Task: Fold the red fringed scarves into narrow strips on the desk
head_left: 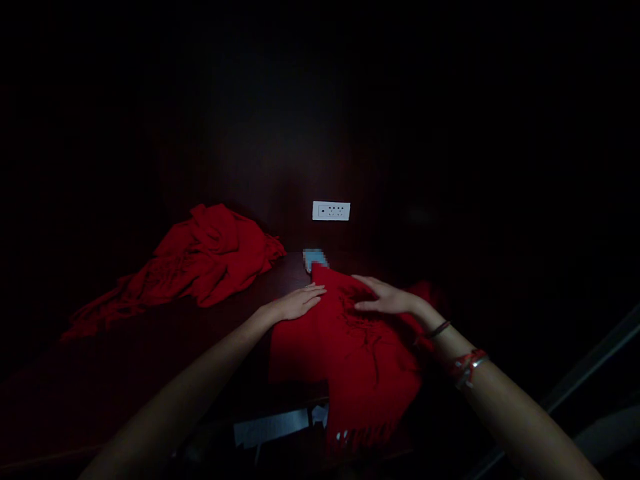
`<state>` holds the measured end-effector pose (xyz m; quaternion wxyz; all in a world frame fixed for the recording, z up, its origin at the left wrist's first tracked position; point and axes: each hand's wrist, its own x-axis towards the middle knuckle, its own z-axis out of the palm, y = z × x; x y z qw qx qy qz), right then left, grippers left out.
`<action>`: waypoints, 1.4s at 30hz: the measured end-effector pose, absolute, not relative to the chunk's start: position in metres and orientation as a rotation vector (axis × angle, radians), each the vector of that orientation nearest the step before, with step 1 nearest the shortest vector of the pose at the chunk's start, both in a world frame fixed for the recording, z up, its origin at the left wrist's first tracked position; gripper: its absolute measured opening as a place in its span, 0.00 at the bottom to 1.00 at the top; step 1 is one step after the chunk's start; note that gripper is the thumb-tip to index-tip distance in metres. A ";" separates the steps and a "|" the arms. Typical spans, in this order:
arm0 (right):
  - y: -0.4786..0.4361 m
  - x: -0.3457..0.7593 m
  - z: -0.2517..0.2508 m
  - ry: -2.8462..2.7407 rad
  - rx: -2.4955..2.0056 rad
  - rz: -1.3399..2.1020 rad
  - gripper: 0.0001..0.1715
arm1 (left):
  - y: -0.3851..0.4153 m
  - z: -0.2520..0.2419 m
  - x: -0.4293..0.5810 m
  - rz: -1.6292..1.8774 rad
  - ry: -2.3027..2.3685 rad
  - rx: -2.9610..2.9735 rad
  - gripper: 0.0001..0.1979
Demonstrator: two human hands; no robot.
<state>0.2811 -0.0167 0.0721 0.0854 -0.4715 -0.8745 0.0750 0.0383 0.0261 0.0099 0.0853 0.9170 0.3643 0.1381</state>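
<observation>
A red fringed scarf (360, 373) lies over the dark tabletop, partly doubled, with its tasselled end hanging past the front edge. Flat on the scarf's left side rests my left hand (301, 302), fingers stretched out. My right hand (385, 297) is over the scarf's right part, thumb and fingers apart; whether its fingertips press on the cloth is hard to tell. A bunched tassel strip shows beneath it. Behind the scarf's far corner sits a small pale-blue item (315, 258), blurred out.
A second red fringed cloth (215, 253) is heaped at the back left of the tabletop (235, 327). On the dark wall behind is a white socket plate (331, 211). White papers (273, 427) show below the front edge. The right side is very dark.
</observation>
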 end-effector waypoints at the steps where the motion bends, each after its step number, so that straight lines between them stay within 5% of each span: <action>1: -0.017 0.269 0.066 -2.710 -1.366 0.317 0.43 | 0.028 0.006 0.037 0.352 1.074 2.717 0.22; 3: -0.017 0.253 0.055 -2.801 -1.416 0.316 0.40 | 0.030 0.001 0.033 0.261 1.085 2.686 0.23; 6: -0.014 0.250 0.052 -2.820 -1.531 0.063 0.20 | 0.029 0.000 0.023 0.253 1.097 2.667 0.23; 8: -0.011 0.261 0.063 -2.845 -1.535 -0.060 0.17 | 0.025 0.003 0.013 0.260 1.104 2.644 0.23; 17: 0.016 0.327 0.117 -1.851 -2.196 -0.640 0.19 | 0.025 0.003 -0.054 0.199 1.322 2.546 0.25; 22: 0.016 0.245 0.076 -2.593 -1.456 -0.204 0.26 | 0.026 0.002 -0.060 0.281 1.392 2.518 0.25; 25: 0.021 0.205 0.048 -2.708 -1.548 0.050 0.32 | 0.023 0.005 -0.058 0.331 1.357 2.510 0.25; 30: 0.037 0.214 0.049 -2.642 -1.515 0.131 0.11 | 0.022 0.010 -0.060 0.338 1.328 2.517 0.25; 34: 0.044 0.271 0.089 -2.400 -1.470 0.208 0.11 | 0.023 0.011 -0.061 0.354 1.367 2.509 0.25; 42: 0.043 0.315 0.097 -1.950 -1.967 -0.434 0.16 | 0.026 0.004 -0.052 0.381 1.440 2.575 0.26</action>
